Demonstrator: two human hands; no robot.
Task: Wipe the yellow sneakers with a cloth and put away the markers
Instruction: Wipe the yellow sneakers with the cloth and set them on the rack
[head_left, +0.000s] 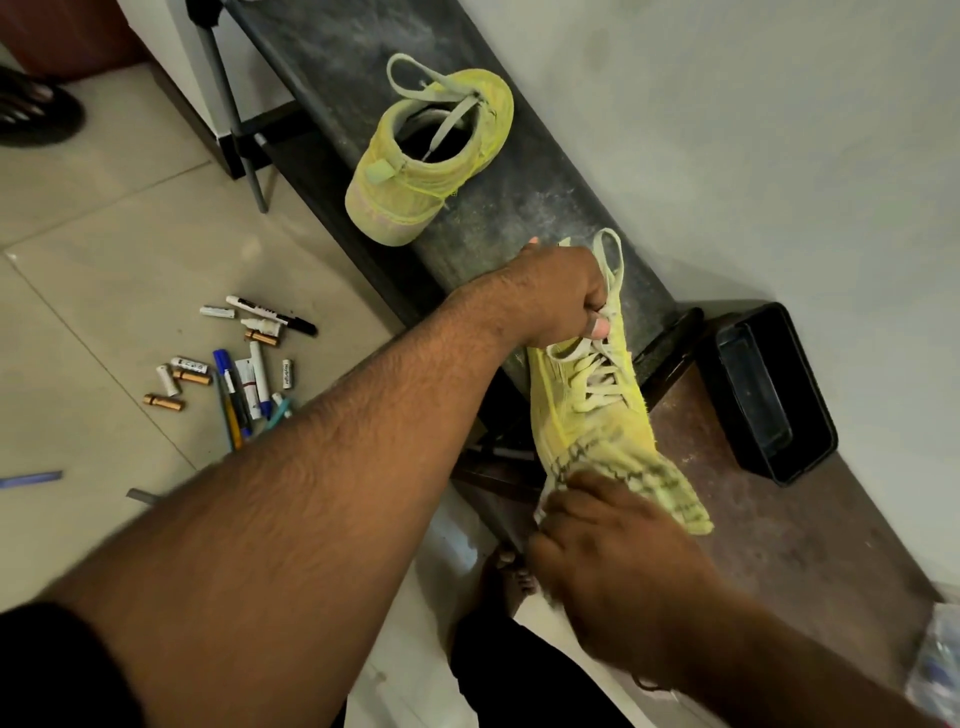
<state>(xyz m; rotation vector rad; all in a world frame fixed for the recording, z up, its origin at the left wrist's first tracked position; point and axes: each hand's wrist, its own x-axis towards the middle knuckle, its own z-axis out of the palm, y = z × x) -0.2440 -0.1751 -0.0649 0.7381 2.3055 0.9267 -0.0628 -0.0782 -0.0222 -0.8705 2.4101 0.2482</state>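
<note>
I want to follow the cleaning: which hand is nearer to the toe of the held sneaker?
Right. The right hand is at the toe of the sneaker, with a bit of cloth; the left hand grips its collar and laces at the far end.

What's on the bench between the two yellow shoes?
Nothing but bare, dusty dark bench top. The head view shows that stretch between the standing sneaker and the one held up by the left hand, which partly covers its near end.
</note>
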